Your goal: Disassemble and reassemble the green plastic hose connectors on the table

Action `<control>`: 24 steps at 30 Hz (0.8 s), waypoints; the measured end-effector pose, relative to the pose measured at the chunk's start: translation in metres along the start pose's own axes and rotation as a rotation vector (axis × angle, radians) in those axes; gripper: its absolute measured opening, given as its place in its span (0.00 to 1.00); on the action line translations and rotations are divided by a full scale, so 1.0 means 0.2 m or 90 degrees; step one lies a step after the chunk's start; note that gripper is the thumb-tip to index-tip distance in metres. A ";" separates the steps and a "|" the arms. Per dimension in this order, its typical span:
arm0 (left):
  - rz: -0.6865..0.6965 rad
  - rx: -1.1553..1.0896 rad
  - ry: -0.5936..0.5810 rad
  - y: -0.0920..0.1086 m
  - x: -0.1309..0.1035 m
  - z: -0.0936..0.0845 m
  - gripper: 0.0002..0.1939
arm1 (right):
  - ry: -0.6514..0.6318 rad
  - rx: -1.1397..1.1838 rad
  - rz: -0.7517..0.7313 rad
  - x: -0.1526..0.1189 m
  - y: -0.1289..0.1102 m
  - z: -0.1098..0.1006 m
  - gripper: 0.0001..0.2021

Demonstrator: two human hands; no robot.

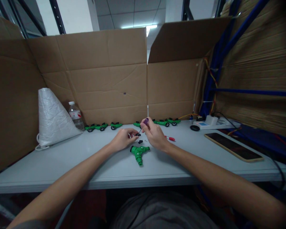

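My left hand (124, 139) pinches a small black part (138, 134) between thumb and fingers, just above the table. In my right hand (154, 133) is a screwdriver (146, 121) with a dark purple handle, and its thin shaft slants down to the black part. Whether the tip touches the part cannot be made out. Below the hands lies a green Y-shaped hose connector (139, 154) with a black ring on one end. Another small black piece (140, 142) sits between it and my left hand. A red-handled tool (170, 138) lies partly hidden behind my right hand.
Several green connectors (102, 127) stand in a row along the cardboard wall (107, 79). At left are a silvery bag (54, 117) and a water bottle (75, 116). A phone (233, 146) and a power strip (216, 123) with cables lie on the right of the table (105, 171).
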State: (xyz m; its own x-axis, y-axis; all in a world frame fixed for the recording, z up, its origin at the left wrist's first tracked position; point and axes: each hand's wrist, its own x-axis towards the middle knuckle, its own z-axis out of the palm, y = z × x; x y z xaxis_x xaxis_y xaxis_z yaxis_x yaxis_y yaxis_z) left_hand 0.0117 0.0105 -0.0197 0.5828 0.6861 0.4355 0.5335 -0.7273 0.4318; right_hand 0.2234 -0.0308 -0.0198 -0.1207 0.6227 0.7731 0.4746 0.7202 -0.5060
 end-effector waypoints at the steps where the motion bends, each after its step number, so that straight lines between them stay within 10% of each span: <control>1: 0.003 -0.005 0.006 0.00 0.00 0.00 0.15 | 0.008 0.003 0.000 0.00 0.00 0.00 0.13; 24: 0.053 0.018 0.047 0.03 -0.01 0.01 0.11 | 0.034 0.031 -0.031 0.00 0.00 -0.01 0.13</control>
State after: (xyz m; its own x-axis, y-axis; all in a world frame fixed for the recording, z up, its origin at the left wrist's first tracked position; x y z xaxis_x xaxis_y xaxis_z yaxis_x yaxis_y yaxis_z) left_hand 0.0145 0.0056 -0.0198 0.5794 0.6226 0.5260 0.5030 -0.7810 0.3702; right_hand 0.2253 -0.0306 -0.0188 -0.0958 0.5700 0.8161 0.4260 0.7645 -0.4839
